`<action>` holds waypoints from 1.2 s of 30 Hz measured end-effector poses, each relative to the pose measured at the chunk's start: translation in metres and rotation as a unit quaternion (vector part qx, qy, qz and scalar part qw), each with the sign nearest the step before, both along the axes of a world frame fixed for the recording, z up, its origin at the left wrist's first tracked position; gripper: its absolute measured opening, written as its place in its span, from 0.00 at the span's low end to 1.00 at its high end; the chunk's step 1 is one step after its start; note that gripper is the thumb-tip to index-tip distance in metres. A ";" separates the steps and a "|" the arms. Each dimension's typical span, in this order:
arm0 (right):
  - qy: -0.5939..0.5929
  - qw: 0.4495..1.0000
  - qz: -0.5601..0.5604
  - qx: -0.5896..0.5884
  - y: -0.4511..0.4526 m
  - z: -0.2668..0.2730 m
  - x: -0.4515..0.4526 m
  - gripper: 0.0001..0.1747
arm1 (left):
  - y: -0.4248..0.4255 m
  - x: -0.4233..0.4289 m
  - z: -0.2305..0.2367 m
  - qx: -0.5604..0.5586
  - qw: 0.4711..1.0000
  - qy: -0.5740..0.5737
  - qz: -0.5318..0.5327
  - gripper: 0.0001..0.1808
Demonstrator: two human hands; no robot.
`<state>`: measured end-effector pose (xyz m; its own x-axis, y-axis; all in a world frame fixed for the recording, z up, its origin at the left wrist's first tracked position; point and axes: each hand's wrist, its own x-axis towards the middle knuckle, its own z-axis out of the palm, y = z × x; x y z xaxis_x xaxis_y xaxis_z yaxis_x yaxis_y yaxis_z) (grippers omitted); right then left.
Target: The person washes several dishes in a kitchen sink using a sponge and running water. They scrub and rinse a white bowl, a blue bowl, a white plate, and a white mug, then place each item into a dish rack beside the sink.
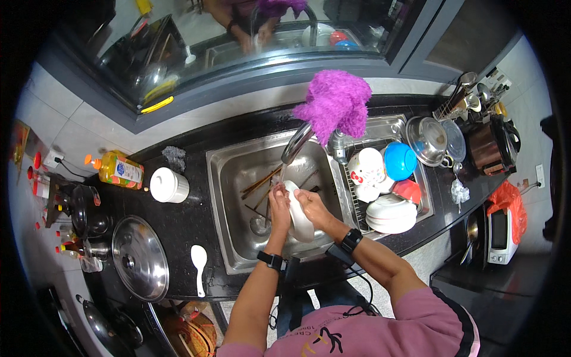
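Observation:
My right hand [314,209] grips a white ceramic dish [301,223] by its rim, thumb on the near face. The dish is tilted steeply over the stainless steel sink [232,165]. Against the dish's left side lies my left hand [279,205], its fingers near the upper rim; part of its contact is hidden. Just above both hands is the mouth of the metal faucet [296,145]. On the sink's bottom lie wooden chopsticks [261,181] and a metal ladle [258,226], partly covered by my left hand and wrist.
A purple fluffy cloth [334,105] drapes the faucet. To the right, a drying rack holds stacked white plates [391,214], a blue bowl [400,160] and a red bowl [407,191]. Leftward stand a white lidded canister [169,185], a soap bottle [117,169], a pot lid [140,259] and a rice paddle [199,263].

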<state>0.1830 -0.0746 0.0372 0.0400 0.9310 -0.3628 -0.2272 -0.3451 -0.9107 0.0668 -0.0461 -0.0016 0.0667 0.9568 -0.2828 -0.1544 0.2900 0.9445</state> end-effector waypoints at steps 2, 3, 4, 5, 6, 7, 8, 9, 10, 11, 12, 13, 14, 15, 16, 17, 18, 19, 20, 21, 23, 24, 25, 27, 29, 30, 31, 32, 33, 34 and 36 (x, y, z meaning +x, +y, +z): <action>0.040 0.998 -0.043 0.017 -0.004 0.002 -0.002 0.22 | 0.009 -0.008 -0.011 -0.037 0.999 0.014 0.007 0.28; 0.080 0.995 -0.062 0.000 -0.006 0.003 -0.003 0.21 | 0.008 -0.010 -0.016 -0.034 0.999 0.036 -0.007 0.26; 0.112 0.990 -0.084 -0.022 -0.007 0.005 -0.002 0.22 | 0.006 -0.012 -0.022 -0.042 0.997 0.058 -0.020 0.25; 0.103 0.990 -0.094 0.004 -0.007 0.006 -0.003 0.22 | 0.004 -0.014 -0.026 -0.050 0.995 0.078 -0.034 0.24; 0.103 0.989 -0.109 0.014 -0.006 0.006 -0.003 0.22 | -0.001 -0.012 -0.030 -0.072 0.994 0.074 -0.024 0.23; 0.104 0.987 -0.125 0.024 -0.005 0.006 -0.003 0.22 | -0.008 -0.011 -0.033 -0.038 0.997 0.065 -0.025 0.23; 0.120 0.984 -0.131 0.036 -0.003 0.006 -0.002 0.22 | -0.016 -0.009 -0.035 -0.033 0.997 0.059 -0.030 0.23; 0.096 0.984 -0.149 0.030 0.000 0.004 -0.001 0.22 | -0.024 -0.008 -0.035 -0.041 0.998 0.025 -0.033 0.23; 0.089 0.983 -0.160 0.031 0.004 0.001 0.001 0.21 | -0.030 -0.007 -0.034 -0.039 0.999 0.008 -0.037 0.22; 0.088 0.981 -0.173 0.029 0.008 -0.002 0.002 0.21 | -0.037 -0.011 -0.032 0.035 0.995 0.081 -0.051 0.22; 0.048 0.983 -0.176 0.032 0.013 -0.005 0.004 0.20 | -0.047 -0.013 -0.029 -0.035 0.993 0.079 -0.080 0.21; 0.003 0.985 -0.161 0.056 0.018 -0.009 0.004 0.20 | -0.058 -0.017 -0.026 -0.107 0.987 0.062 -0.105 0.22; -0.039 0.985 -0.150 0.078 0.023 -0.012 0.004 0.20 | -0.064 -0.020 -0.024 -0.108 0.973 0.137 -0.148 0.22; -0.080 0.983 -0.138 0.090 0.028 -0.014 0.005 0.20 | -0.069 -0.026 -0.022 -0.086 0.953 0.227 -0.179 0.24; -0.086 0.984 -0.135 0.080 0.035 -0.015 0.002 0.19 | -0.074 -0.032 -0.021 -0.066 0.939 0.274 -0.197 0.26; -0.060 0.986 -0.128 0.091 0.040 -0.016 -0.001 0.19 | -0.078 -0.038 -0.020 -0.048 0.902 0.375 -0.207 0.28; -0.028 0.989 -0.123 0.080 0.047 -0.015 -0.005 0.19 | -0.078 -0.045 -0.020 -0.039 0.889 0.408 -0.206 0.31; 0.014 0.990 -0.121 0.067 0.052 -0.013 -0.010 0.19 | -0.078 -0.052 -0.020 -0.037 0.877 0.434 -0.203 0.33; 0.010 0.991 -0.117 0.065 0.058 -0.012 -0.018 0.18 | -0.075 -0.060 -0.020 -0.032 0.891 0.416 -0.181 0.36; 0.004 0.990 -0.134 0.052 0.061 -0.010 -0.027 0.17 | -0.072 -0.066 -0.019 -0.017 0.904 0.394 -0.163 0.36; 0.044 0.990 -0.131 -0.006 0.068 -0.005 -0.037 0.18 | -0.064 -0.079 -0.015 -0.011 0.916 0.376 -0.139 0.37; 0.068 0.988 -0.140 0.001 0.069 -0.005 -0.040 0.17 | -0.060 -0.086 -0.012 -0.010 0.914 0.379 -0.145 0.37; 0.102 0.982 -0.159 -0.022 0.070 -0.005 -0.042 0.17 | -0.057 -0.091 -0.009 -0.017 0.922 0.364 -0.133 0.37; 0.176 0.962 -0.196 -0.066 0.073 -0.009 -0.043 0.17 | -0.055 -0.100 -0.004 -0.040 0.934 0.337 -0.112 0.36; 0.266 0.932 -0.230 -0.093 0.075 -0.015 -0.040 0.17 | -0.053 -0.105 -0.003 -0.043 0.937 0.326 -0.115 0.34; 0.277 0.918 -0.256 -0.127 0.077 -0.018 -0.039 0.18 | -0.052 -0.106 -0.005 -0.040 0.940 0.319 -0.109 0.33; 0.269 0.920 -0.253 -0.129 0.077 -0.020 -0.037 0.19 | -0.051 -0.106 -0.007 -0.033 0.944 0.306 -0.114 0.32; 0.272 0.919 -0.257 -0.128 0.077 -0.020 -0.036 0.20 | -0.047 -0.104 -0.010 -0.021 0.949 0.294 -0.112 0.31; 0.278 0.904 -0.285 -0.154 0.075 -0.019 -0.035 0.20 | -0.044 -0.102 -0.012 -0.017 0.954 0.277 -0.113 0.30; 0.266 0.920 -0.254 -0.134 0.073 -0.016 -0.034 0.21 | -0.040 -0.099 -0.014 -0.026 0.958 0.262 -0.112 0.29; 0.250 0.927 -0.238 -0.148 0.065 -0.005 -0.031 0.21 | -0.030 -0.093 -0.012 -0.074 0.966 0.218 -0.117 0.28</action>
<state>0.1519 -0.0094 0.0323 0.1792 0.7071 -0.6840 -0.7856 -0.3157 -0.5321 -0.0258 -0.0764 -0.0141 0.1195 0.8772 -0.4651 0.3355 0.4052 0.8504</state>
